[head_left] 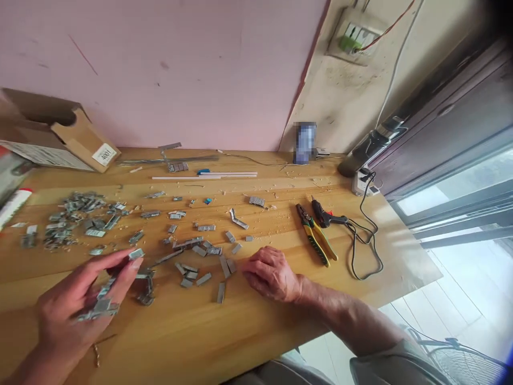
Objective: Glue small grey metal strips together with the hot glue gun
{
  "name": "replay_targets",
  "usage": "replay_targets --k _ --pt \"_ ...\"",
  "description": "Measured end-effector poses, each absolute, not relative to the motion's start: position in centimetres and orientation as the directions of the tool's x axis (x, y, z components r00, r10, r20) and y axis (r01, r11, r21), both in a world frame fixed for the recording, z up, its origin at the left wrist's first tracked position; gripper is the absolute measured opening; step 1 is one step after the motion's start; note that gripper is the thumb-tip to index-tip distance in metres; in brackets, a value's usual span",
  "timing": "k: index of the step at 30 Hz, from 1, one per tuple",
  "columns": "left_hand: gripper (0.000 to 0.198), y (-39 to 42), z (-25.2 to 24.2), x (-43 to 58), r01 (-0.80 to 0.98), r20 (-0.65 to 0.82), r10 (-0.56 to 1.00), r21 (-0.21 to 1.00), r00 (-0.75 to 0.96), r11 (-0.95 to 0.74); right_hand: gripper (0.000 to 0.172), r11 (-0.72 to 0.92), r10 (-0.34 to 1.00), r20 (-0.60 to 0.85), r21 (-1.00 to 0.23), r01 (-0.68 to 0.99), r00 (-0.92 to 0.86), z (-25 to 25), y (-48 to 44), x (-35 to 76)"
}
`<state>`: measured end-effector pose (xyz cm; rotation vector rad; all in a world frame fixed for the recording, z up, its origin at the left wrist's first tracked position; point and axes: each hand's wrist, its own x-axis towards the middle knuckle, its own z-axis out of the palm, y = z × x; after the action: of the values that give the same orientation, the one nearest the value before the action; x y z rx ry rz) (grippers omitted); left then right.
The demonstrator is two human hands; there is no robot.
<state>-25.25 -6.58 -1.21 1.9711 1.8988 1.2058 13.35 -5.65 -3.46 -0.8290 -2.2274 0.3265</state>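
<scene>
My left hand pinches a small grey rectangular piece between thumb and forefinger. Another grey, jointed-looking piece lies against its palm and curled fingers. Beside that hand, a bent grey piece sits on the table. My right hand rests on the wood with its fingers curled together; whatever they hold, if anything, is hidden. Close to its fingertips are flat grey strips, and several more loose grey pieces are scattered between the two hands.
Piles of grey pieces cover the table's left side. Combination pliers and a corded glue gun lie to the right. White sticks, a cardboard box, a phone-like object and a dark bottle stand or lie along the back.
</scene>
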Motion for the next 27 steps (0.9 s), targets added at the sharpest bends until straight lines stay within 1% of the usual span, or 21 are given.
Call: replay_targets --k 1,3,4,5,6,8,9,10,11,12,15,18,20,21,22,24,25,27 --pt "0.033 -6.4 -0.8 -24.5 0.79 0.443 0.88 0.595 -0.17 -0.147 0.017 0.746 0.665 0.53 -0.46 0.481 -0.526 -3.5 -5.3 13.2" --pt "0.028 -6.0 -0.3 -23.6 0.735 0.495 0.854 0.636 -0.158 -0.233 0.017 0.689 0.725 0.476 -0.518 0.507 -0.498 -3.3 -4.9 12.9" --pt "0.029 -5.9 -0.2 -23.3 0.71 0.461 0.88 0.658 -0.114 -0.253 0.018 0.646 0.762 0.448 -0.563 0.515 -0.467 -3.1 -4.9 12.6" --pt "0.027 -5.8 -0.2 -23.0 0.688 0.479 0.871 0.668 -0.107 -0.283 0.02 0.598 0.8 0.409 -0.613 0.517 -0.44 -2.7 -4.9 12.3" --pt "0.026 -5.8 0.0 -22.7 0.662 0.484 0.869 0.687 -0.107 -0.301 0.022 0.581 0.811 0.396 -0.635 0.509 -0.431 -2.2 -5.0 11.9" --pt "0.029 -6.2 0.7 -22.0 0.591 0.378 0.925 0.751 -0.021 -0.294 0.023 0.57 0.815 0.382 -0.664 0.484 -0.435 -1.0 -5.3 10.9" --pt "0.028 -6.6 1.3 -21.5 0.554 0.409 0.911 0.772 -0.058 -0.312 0.023 0.572 0.811 0.382 -0.678 0.463 -0.442 -0.2 -5.6 10.3" --pt "0.031 -7.0 2.1 -20.9 0.532 0.392 0.92 0.785 -0.027 -0.319 0.023 0.567 0.811 0.377 -0.698 0.438 -0.448 0.6 -5.9 9.6" --pt "0.035 -7.5 2.9 -20.3 0.501 0.376 0.926 0.8 0.01 -0.33 0.024 0.548 0.817 0.364 -0.732 0.405 -0.448 1.6 -6.3 8.9" --pt "0.039 -8.1 3.7 -19.7 0.461 0.368 0.929 0.818 0.041 -0.344 0.024 0.499 0.836 0.335 -0.793 0.349 -0.434 2.5 -6.8 8.1" --pt "0.051 -9.8 5.6 -18.3 0.366 0.321 0.94 0.866 0.115 -0.341 0.031 0.314 0.889 0.236 -0.938 0.147 -0.393 5.0 -8.5 5.9" --pt "0.056 -11.6 6.2 -17.4 0.278 0.284 0.947 0.907 0.151 -0.316 0.044 0.175 0.911 0.177 -0.984 -0.04 -0.373 6.0 -10.0 4.0" --pt "0.055 -12.5 5.9 -16.9 0.246 0.269 0.95 0.921 0.158 -0.302 0.05 0.118 0.915 0.149 -0.988 -0.103 -0.375 5.6 -10.2 3.3" --pt "0.054 -12.7 5.7 -16.8 0.242 0.256 0.952 0.926 0.166 -0.291 0.052 0.101 0.917 0.133 -0.99 -0.103 -0.377 5.1 -10.1 3.1" --pt "0.055 -12.9 5.5 -16.8 0.246 0.242 0.955 0.928 0.174 -0.28 0.054 0.102 0.918 0.121 -0.992 -0.069 -0.376 4.7 -9.8 3.0" --pt "0.055 -12.7 5.2 -17.4 0.279 0.206 0.961 0.927 0.185 -0.252 0.054 0.148 0.921 0.113 -0.987 0.064 -0.374 3.6 -8.7 3.2" --pt "0.054 -12.3 5.1 -18.1 0.303 0.185 0.967 0.924 0.177 -0.232 0.053 0.199 0.918 0.126 -0.967 0.16 -0.376 3.2 -8.1 3.3" --pt "0.052 -11.0 4.9 -20.4 0.348 0.132 0.983 0.922 0.129 -0.169 0.047 0.257 0.905 0.142 -0.934 0.249 -0.402 2.3 -6.6 3.5"
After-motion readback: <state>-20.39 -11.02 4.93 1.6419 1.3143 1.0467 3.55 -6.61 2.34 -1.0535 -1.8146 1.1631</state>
